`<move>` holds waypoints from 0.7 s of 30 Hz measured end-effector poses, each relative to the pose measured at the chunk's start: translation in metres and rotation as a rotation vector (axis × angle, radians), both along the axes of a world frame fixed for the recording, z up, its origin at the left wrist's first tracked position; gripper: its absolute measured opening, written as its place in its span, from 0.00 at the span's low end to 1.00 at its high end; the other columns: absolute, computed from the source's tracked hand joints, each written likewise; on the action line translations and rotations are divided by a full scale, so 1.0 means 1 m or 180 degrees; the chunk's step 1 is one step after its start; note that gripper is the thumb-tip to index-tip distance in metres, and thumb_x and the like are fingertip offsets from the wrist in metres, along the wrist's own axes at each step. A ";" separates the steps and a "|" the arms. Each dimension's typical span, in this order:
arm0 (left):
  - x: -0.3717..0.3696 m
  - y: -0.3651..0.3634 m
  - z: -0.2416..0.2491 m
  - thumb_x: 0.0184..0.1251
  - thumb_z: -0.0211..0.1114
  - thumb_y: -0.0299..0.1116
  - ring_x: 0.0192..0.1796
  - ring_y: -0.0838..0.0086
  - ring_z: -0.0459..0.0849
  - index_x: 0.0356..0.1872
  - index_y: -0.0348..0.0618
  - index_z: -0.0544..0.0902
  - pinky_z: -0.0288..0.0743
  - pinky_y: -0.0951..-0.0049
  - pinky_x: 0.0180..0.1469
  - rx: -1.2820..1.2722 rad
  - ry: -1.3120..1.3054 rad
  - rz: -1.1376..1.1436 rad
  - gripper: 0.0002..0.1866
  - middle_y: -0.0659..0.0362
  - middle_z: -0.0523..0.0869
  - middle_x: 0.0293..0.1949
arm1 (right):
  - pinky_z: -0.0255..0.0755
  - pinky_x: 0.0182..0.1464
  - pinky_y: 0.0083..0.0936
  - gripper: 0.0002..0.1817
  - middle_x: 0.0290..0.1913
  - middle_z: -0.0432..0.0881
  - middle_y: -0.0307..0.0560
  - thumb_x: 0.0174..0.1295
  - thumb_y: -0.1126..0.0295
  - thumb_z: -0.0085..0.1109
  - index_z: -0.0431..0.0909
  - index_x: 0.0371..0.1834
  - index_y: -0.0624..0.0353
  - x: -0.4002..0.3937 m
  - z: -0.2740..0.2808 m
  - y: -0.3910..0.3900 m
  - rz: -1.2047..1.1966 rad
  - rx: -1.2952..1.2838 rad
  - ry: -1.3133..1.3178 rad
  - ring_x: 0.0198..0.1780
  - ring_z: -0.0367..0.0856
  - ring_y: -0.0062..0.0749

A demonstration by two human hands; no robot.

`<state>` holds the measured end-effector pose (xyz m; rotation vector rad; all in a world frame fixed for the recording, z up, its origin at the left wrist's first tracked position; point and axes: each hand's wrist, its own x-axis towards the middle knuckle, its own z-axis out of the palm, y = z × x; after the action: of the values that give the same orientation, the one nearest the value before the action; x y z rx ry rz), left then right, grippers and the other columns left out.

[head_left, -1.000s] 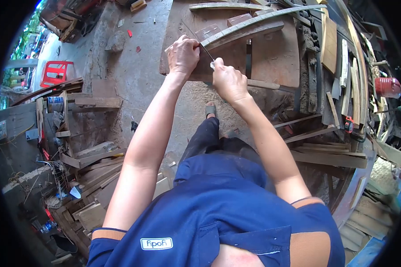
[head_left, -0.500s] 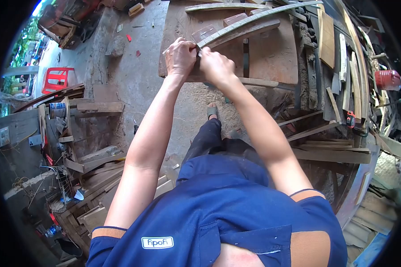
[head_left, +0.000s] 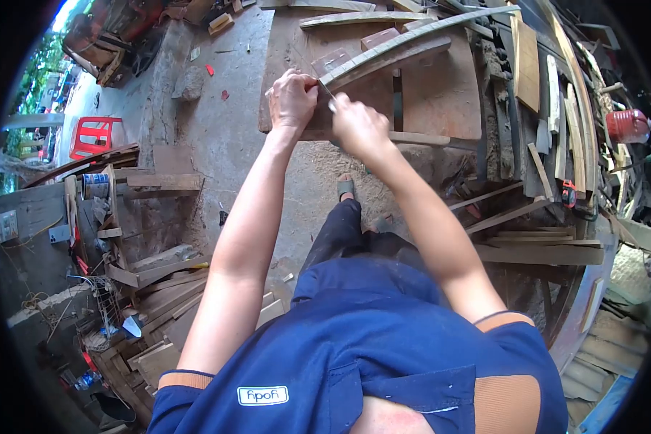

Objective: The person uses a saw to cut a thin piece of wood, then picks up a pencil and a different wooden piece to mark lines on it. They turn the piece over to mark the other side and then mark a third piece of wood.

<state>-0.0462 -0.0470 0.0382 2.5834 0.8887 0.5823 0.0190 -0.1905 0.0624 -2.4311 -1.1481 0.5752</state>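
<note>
A curved wooden strip (head_left: 390,45) with evenly spaced marks across it lies over a low wooden bench (head_left: 441,94). My left hand (head_left: 292,100) is closed at the near end of the strip, its fingers curled and partly hiding that end. In a fist, my right hand (head_left: 362,126) grips a thin, narrow-bladed tool (head_left: 325,90) whose handle is mostly covered by the fingers. The blade slants up and left past the strip's end, close to my left thumb. Beneath the strip lies another wooden piece (head_left: 405,61), beside reddish blocks (head_left: 333,60).
A wooden-handled tool (head_left: 419,139) rests along the bench's near edge. Boards and strips (head_left: 528,65) are stacked at right, with a red jug (head_left: 627,126) and a tape measure (head_left: 569,194). More scrap wood (head_left: 166,289) is piled at left, near a red plastic stool (head_left: 92,137).
My right hand has drawn back toward me and slightly right with the tool, showing more of the blade. My left hand stays at the strip's end.
</note>
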 end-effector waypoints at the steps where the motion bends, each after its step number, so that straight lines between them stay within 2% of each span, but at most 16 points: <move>1: 0.000 -0.002 0.001 0.55 0.70 0.34 0.45 0.60 0.87 0.36 0.51 0.92 0.80 0.63 0.52 -0.0031 0.0059 0.0064 0.08 0.57 0.88 0.42 | 0.81 0.46 0.46 0.10 0.39 0.87 0.62 0.68 0.68 0.47 0.74 0.46 0.61 -0.006 -0.004 -0.016 -0.0033 -0.0106 -0.0057 0.45 0.88 0.53; 4: 0.001 -0.008 0.006 0.56 0.69 0.33 0.44 0.59 0.88 0.39 0.47 0.91 0.79 0.63 0.51 0.0054 0.0115 0.0116 0.10 0.55 0.88 0.40 | 0.82 0.46 0.46 0.11 0.40 0.87 0.63 0.68 0.68 0.48 0.74 0.47 0.61 -0.006 -0.008 -0.014 -0.0022 -0.0019 -0.0053 0.46 0.88 0.53; 8: 0.001 -0.002 0.002 0.56 0.69 0.33 0.43 0.59 0.87 0.39 0.47 0.91 0.79 0.63 0.50 0.0071 0.0059 0.0016 0.10 0.54 0.87 0.40 | 0.81 0.48 0.46 0.11 0.43 0.87 0.61 0.69 0.68 0.46 0.75 0.48 0.60 0.008 -0.011 0.032 -0.0084 -0.0089 0.0015 0.47 0.88 0.53; 13: 0.000 -0.005 0.000 0.56 0.69 0.33 0.44 0.59 0.87 0.39 0.47 0.91 0.79 0.63 0.50 0.0041 0.0015 0.0033 0.10 0.54 0.87 0.39 | 0.80 0.50 0.45 0.13 0.44 0.87 0.62 0.70 0.67 0.47 0.74 0.50 0.62 -0.006 0.000 -0.019 -0.0067 -0.0204 0.0130 0.49 0.87 0.53; 17: 0.006 -0.006 0.008 0.56 0.69 0.35 0.44 0.59 0.87 0.36 0.51 0.92 0.80 0.61 0.51 0.0239 0.0169 0.0071 0.08 0.58 0.88 0.41 | 0.80 0.51 0.45 0.12 0.44 0.87 0.61 0.69 0.69 0.47 0.74 0.51 0.62 0.002 -0.003 0.012 -0.0091 -0.0193 0.0082 0.49 0.87 0.53; 18: 0.005 -0.004 0.006 0.56 0.70 0.34 0.44 0.59 0.87 0.36 0.51 0.92 0.80 0.62 0.51 0.0146 0.0123 0.0075 0.08 0.58 0.88 0.41 | 0.79 0.51 0.51 0.11 0.43 0.86 0.64 0.68 0.69 0.47 0.73 0.49 0.61 0.003 -0.004 0.018 -0.0149 -0.0083 0.0171 0.50 0.86 0.59; 21: -0.001 -0.003 0.000 0.55 0.71 0.34 0.44 0.59 0.87 0.36 0.51 0.92 0.80 0.62 0.51 0.0069 0.0002 -0.0009 0.08 0.57 0.88 0.40 | 0.78 0.52 0.51 0.11 0.45 0.86 0.64 0.69 0.69 0.46 0.73 0.50 0.60 0.001 -0.005 0.010 -0.0258 0.0136 0.0307 0.51 0.85 0.59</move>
<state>-0.0470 -0.0505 0.0385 2.6040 0.8836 0.5934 0.0203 -0.1806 0.0574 -2.3742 -1.0083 0.6290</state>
